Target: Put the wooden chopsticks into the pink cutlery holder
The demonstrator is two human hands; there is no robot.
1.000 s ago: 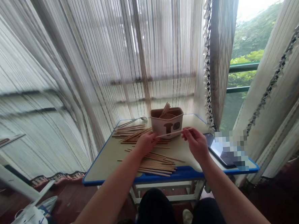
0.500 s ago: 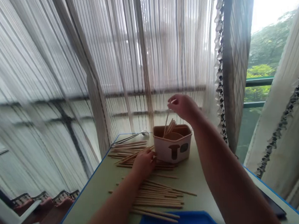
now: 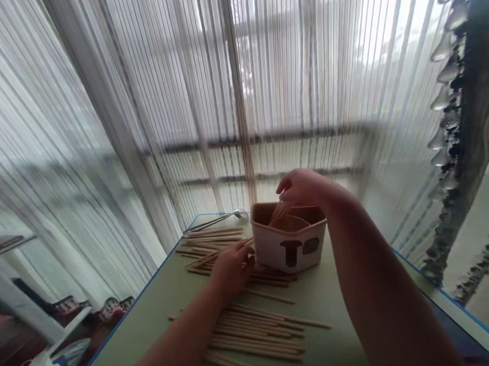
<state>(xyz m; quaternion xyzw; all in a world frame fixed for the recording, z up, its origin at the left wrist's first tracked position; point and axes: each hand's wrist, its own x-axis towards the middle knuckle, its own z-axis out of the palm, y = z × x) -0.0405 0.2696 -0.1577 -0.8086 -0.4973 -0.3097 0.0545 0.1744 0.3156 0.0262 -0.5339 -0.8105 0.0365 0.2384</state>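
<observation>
A white bin (image 3: 269, 253) with a tan rim and dark printed shapes stands at the far middle of the table. Inside it, a round tan cup (image 3: 293, 222) is partly visible, and a bundle of thin wooden chopsticks (image 3: 278, 211) leans there. My right hand (image 3: 300, 188) is over the bin, fingers closed at the bundle's upper ends; how many it grips is hidden. Left of the bin, my left hand (image 3: 233, 264) lies on a spread of chopsticks (image 3: 215, 244), fingers curled around some of them. Nearer me, more chopsticks (image 3: 262, 331) lie in a loose row, partly under my left forearm.
Metal utensils (image 3: 216, 220) lie at the table's back left. A pale table (image 3: 153, 315) with a blue edge carries everything. Striped sheer curtains (image 3: 288, 92) hang close behind it. A white frame (image 3: 24, 312) stands to the left on the floor.
My right hand has lowered toward the bin, bringing a chopstick down to the bundle. My left hand stays on the chopsticks. The view has shifted left, with the window opening mostly gone.
</observation>
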